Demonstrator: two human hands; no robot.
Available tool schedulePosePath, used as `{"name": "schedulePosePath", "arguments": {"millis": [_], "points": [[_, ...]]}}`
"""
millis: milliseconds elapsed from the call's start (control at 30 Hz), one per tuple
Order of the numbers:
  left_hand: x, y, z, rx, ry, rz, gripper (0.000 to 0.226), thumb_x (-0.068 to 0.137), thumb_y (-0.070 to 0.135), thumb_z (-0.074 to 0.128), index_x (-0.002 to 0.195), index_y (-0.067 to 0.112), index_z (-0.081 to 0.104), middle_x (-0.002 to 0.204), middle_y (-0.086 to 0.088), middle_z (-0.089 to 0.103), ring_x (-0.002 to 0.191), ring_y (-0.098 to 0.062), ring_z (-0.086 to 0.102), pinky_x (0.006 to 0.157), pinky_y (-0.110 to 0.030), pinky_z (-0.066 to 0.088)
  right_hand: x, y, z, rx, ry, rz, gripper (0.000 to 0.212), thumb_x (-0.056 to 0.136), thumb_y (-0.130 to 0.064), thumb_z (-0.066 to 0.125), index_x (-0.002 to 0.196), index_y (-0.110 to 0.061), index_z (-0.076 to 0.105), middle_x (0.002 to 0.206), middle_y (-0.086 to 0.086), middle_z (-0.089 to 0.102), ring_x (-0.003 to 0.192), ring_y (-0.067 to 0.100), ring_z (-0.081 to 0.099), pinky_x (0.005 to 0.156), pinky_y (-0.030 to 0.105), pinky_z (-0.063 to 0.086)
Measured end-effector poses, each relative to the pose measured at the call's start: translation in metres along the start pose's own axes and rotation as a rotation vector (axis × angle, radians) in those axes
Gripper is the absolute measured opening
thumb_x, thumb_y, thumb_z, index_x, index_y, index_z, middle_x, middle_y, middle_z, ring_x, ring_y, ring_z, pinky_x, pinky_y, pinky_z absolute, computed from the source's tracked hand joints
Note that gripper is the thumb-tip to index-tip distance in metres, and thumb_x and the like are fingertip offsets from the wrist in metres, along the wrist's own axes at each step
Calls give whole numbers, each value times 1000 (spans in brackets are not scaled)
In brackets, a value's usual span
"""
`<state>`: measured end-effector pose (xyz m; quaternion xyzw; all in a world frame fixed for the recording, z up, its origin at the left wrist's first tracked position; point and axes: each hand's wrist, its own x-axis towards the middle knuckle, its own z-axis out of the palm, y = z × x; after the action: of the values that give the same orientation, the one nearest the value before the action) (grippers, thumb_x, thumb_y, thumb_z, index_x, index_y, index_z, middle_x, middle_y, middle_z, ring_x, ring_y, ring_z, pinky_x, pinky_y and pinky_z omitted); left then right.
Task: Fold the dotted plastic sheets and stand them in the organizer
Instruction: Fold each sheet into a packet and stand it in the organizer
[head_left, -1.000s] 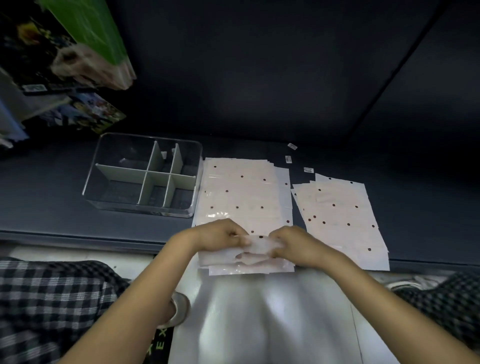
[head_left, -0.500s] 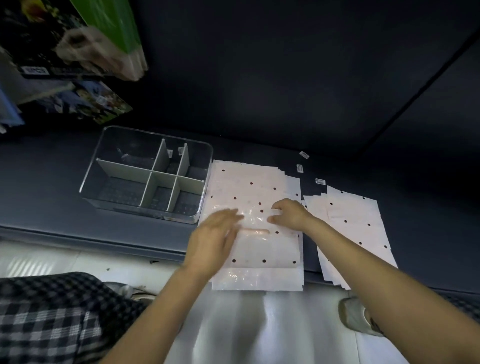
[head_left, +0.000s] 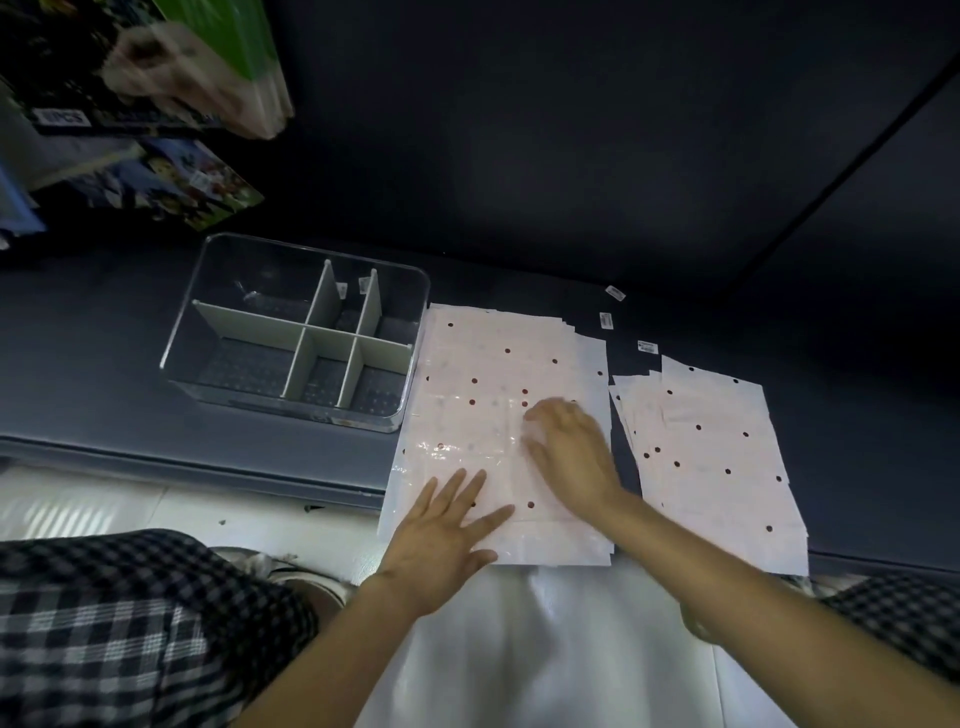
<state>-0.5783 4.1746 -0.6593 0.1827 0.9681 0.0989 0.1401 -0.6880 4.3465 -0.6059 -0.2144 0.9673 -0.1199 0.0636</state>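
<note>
1. Evidently the pale pink, red-dotted plastic sheets (head_left: 498, 395) are thin, limp and glossy, so likely slippery; a corner or edge pinch seems the best hold.
2. They lie stacked on the dark tabletop (head_left: 104, 364), at 3 o'clock of the clear divided organizer (head_left: 296, 343).
3. Left hand (head_left: 441, 525) presses flat, fingers spread, on the stack's near part.
4. Right hand (head_left: 571, 452), blurred, lies flat at 1 o'clock from it, gripping nothing.
</note>
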Motion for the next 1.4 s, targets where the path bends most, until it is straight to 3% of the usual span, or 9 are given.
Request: {"name": "schedulePosePath", "arguments": {"millis": [167, 300, 433, 667, 800, 1033, 1167, 1300, 1400], "points": [[2, 1, 2, 36, -51, -4, 53, 97, 58, 21, 147, 44, 12, 154, 1, -25, 139, -20, -30, 114, -38, -19, -71, -12, 34, -157, -65, -427, 56, 88, -42, 61, 132, -8, 54, 140, 6, 50, 130, 22, 47, 106, 40, 40], [-5, -10, 4, 52, -36, 32, 57, 94, 62, 16, 143, 48, -10, 150, 5, -30, 134, -19, -35, 112, -39, -22, -92, 28, 37, -289, -199, -428, 71, 93, -54, 35, 145, -6, 31, 153, 8, 25, 141, 24, 24, 115, 36, 7], [-25, -39, 1, 66, -39, 49, 59, 85, 70, 4, 139, 52, -15, 153, 10, -25, 140, -16, -28, 114, -37, -20, -103, 69, 24, -418, -268, -403, 74, 92, -59, 30, 145, -7, 32, 152, 9, 27, 140, 22, 27, 111, 38, 10], [-35, -54, -17, -197, 167, -16, 70, 85, 72, 16, 120, 34, 62, 154, 8, 21, 145, -13, 8, 119, -32, 2, -102, 85, 16, -197, -9, -375, 45, 85, -40, 62, 119, -10, 65, 134, 6, 56, 125, 23, 52, 114, 36, 20], [-11, -43, -18, -236, 175, 3, 36, 93, 51, 44, 99, 21, 64, 148, 6, 39, 140, -8, 29, 117, -22, 1, -86, 64, 20, 18, 47, -281, 29, 85, -24, 69, 109, -9, 67, 128, 6, 60, 117, 24, 58, 99, 41, 47], [5, -39, -15, -139, 163, -23, 54, 87, 51, 57, 135, 26, 48, 133, 3, 45, 129, -18, 36, 115, -31, 16, -68, 62, 21, -131, -208, -310, 48, 97, -36, 46, 138, -13, 45, 148, 3, 38, 136, 17, 37, 98, 38, 47], [7, -41, -15, -132, 163, -12, 55, 85, 54, 57, 133, 28, 48, 139, 1, 41, 133, -19, 35, 110, -31, 24, -61, 67, 16, -10, -358, -169, 85, 83, -76, 3, 144, -27, 36, 151, -9, 32, 138, 10, 31, 111, 27, 28], [6, -42, -16, -118, 155, 17, 67, 83, 62, 54, 141, 32, 40, 155, 3, 23, 139, -19, 26, 112, -36, 20, -55, 67, 11, 0, -156, -348, 31, 94, -19, 54, 123, -14, 61, 134, 2, 56, 122, 17, 53, 93, 34, 50], [12, -44, -24, -159, 124, -12, 69, 82, 66, 52, 143, 38, 34, 153, 12, 26, 137, -13, 26, 111, -31, 17, -49, 65, 0, 190, -168, -214, 27, 96, -25, 51, 118, -20, 64, 125, -9, 61, 118, 8, 53, 100, 25, 42]]}}
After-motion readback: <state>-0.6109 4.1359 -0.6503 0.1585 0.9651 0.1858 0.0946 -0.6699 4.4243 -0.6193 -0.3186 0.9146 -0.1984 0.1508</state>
